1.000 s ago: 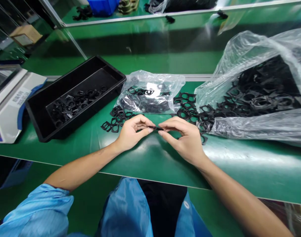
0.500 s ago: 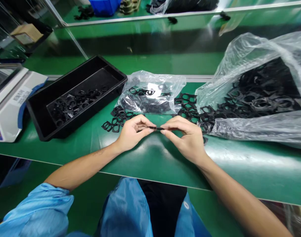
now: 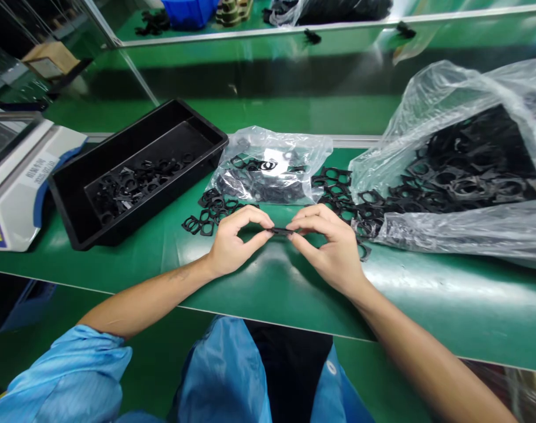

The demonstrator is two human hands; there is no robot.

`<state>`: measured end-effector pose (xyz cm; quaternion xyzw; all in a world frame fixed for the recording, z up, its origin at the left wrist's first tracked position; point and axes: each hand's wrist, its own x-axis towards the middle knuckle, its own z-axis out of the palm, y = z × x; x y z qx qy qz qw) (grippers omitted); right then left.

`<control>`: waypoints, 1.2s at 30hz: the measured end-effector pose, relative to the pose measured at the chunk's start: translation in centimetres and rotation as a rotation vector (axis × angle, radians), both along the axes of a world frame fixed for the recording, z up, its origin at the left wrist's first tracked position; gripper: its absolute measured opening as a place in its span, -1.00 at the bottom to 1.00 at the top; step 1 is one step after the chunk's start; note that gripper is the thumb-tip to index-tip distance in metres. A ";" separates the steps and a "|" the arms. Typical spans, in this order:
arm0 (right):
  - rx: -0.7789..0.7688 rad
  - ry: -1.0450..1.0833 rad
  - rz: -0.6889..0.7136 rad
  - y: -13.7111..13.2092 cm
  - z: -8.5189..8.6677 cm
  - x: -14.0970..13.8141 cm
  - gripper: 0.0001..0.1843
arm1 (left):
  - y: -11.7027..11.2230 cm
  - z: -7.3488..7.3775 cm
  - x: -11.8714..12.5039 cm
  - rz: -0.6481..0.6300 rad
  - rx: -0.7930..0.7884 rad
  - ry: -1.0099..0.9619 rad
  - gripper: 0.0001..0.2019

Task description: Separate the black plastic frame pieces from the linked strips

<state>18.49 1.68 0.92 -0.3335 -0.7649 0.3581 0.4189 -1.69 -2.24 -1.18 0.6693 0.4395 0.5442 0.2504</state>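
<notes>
A thin black plastic part (image 3: 280,231) is held nearly edge-on between both hands above the green table (image 3: 250,288). My left hand (image 3: 238,239) pinches its left end with thumb and fingers. Its right end is in the pinch of my right hand (image 3: 331,244). Loose black ring-shaped frames (image 3: 206,217) lie beyond my left hand, and more loose black frames (image 3: 336,188) lie just past my right hand. A clear plastic bag (image 3: 268,170) containing similar parts rests behind both hands. The fingertips partly hide the held part.
At left stands a black tray (image 3: 80,229) with small black parts inside, beside a white-and-blue scale (image 3: 19,194). A large open plastic bag (image 3: 465,226) of black frames spreads over the right side. A blue bin (image 3: 191,13) sits on the back shelf.
The held black part has tilted slightly, showing a bit more of its face. My left fingers are a little less bunched; both hands keep their place.
</notes>
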 end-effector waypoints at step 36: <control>-0.173 -0.077 0.128 1.2 -0.7 -0.3 -0.80 | 0.5 4.7 -5.8 0.251 0.215 0.414 -0.88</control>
